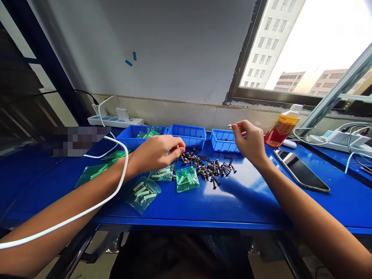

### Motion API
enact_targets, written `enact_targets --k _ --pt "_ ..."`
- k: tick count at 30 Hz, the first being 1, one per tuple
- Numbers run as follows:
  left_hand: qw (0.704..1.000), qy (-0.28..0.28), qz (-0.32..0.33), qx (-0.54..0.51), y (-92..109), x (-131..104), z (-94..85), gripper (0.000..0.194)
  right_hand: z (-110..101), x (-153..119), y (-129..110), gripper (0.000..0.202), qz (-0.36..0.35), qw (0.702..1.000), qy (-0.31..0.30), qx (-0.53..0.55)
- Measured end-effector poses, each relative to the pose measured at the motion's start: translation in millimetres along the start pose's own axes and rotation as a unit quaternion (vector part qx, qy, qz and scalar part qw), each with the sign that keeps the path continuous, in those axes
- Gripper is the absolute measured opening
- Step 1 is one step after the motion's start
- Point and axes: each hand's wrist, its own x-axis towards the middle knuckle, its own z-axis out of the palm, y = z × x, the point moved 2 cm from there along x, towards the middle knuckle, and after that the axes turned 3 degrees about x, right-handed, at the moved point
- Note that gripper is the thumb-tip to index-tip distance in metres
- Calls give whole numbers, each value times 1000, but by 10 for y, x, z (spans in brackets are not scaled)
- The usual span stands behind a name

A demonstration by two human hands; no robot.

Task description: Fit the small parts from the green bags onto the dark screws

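My left hand (162, 151) is over the table, left of the loose screws, with thumb and fingers pinched together. What lies between its fingertips, if anything, is hidden. My right hand (251, 141) is raised beside the right blue bin (223, 146). Its thumb and forefinger grip a small light-coloured piece (230, 126), too small to name. Dark screws (216, 168) lie in a loose pile between and below the hands. Near my left hand are green-tinted plastic bags of white and metal pieces: one bag (187, 179) beside the screws, another bag (143, 193) nearer the front edge.
Behind stand a middle blue bin (187, 142) and a left blue bin (124, 142) holding a green bag. A white cable (123, 176) crosses over my left forearm. At right are a drink bottle (281, 126), a phone (302, 170) and a power strip (337, 142).
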Motion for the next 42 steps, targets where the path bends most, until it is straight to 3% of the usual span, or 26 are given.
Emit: enact_targets --k 3,6,10,13,16,20,23,27,30,36,42 --pt "999 -34 24 20 11 -8 -3 26 -56 81 211 16 64 996 60 -31" --pt "997 -68 39 2 30 -42 -79 25 -43 97 353 15 91 992 59 -60" --pt "966 -242 48 -78 76 -148 -206 21 14 79 458 9 100 991 16 -89" --pt "940 -329 20 -92 69 -218 -261 22 61 57 417 8 84 993 -12 -81" --pt "928 -362 -7 -83 11 -229 -227 21 130 -12 215 7 31 998 -41 -48" --pt "947 -315 -16 -57 -88 -157 -79 20 256 -244 -233 9 -94 988 -120 12" --pt "963 -267 -33 -22 -133 -111 40 25 313 -460 -538 10 -177 958 -215 61" --pt "972 -232 -35 -3 -115 -100 129 39 278 -597 -729 12 -245 921 -289 91" --pt "976 -214 -37 7 -71 -97 135 45 217 -561 -718 13 -246 923 -284 89" --pt "973 -195 -113 53 -48 -52 100 30 179 -503 -665 14 -235 933 -262 80" --pt "977 -139 -143 77 -87 -51 25 28 196 -545 -697 13 -248 926 -273 86"
